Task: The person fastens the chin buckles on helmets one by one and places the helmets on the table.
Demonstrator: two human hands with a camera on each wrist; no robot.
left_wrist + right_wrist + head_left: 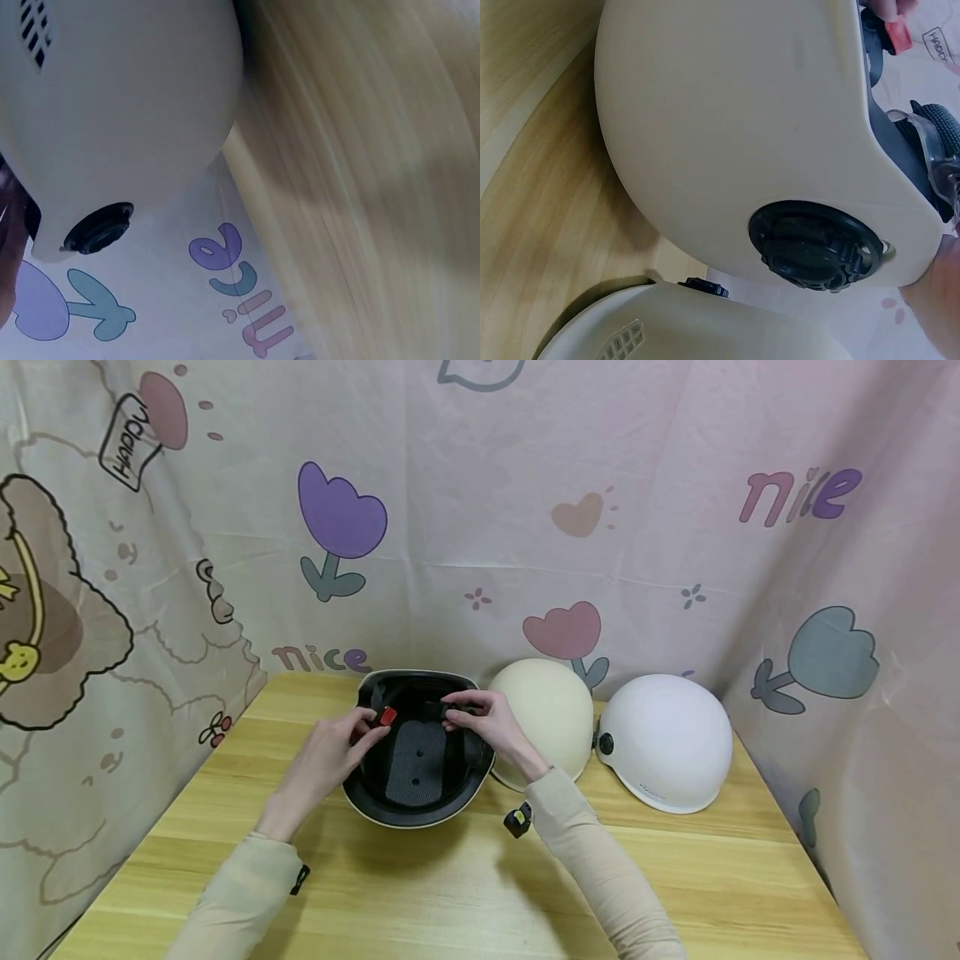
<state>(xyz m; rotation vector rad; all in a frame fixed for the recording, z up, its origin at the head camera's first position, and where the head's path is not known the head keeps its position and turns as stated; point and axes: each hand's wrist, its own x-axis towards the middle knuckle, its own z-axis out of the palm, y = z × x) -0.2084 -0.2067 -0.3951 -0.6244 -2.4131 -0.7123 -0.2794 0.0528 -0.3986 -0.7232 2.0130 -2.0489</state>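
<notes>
A cream helmet (417, 814) lies upside down on the table, its black padded lining facing up. Over the lining's left side, my left hand (330, 758) pinches a red buckle (387, 717) between thumb and fingers. My right hand (491, 722) pinches a black strap end (437, 710) over the right side, its fingers partly covering it. A short gap separates the two pieces. The right wrist view shows the helmet's smooth outer shell (727, 127) with a round black knob (814, 244). In the left wrist view, the shell (135, 90) hides most of the left hand.
Just right of this helmet stands a second cream helmet (551, 710), dome up. Beside that one is a white helmet (667, 739) with a black side knob (606, 743). A printed curtain (465, 510) hangs behind the wooden table (435, 893).
</notes>
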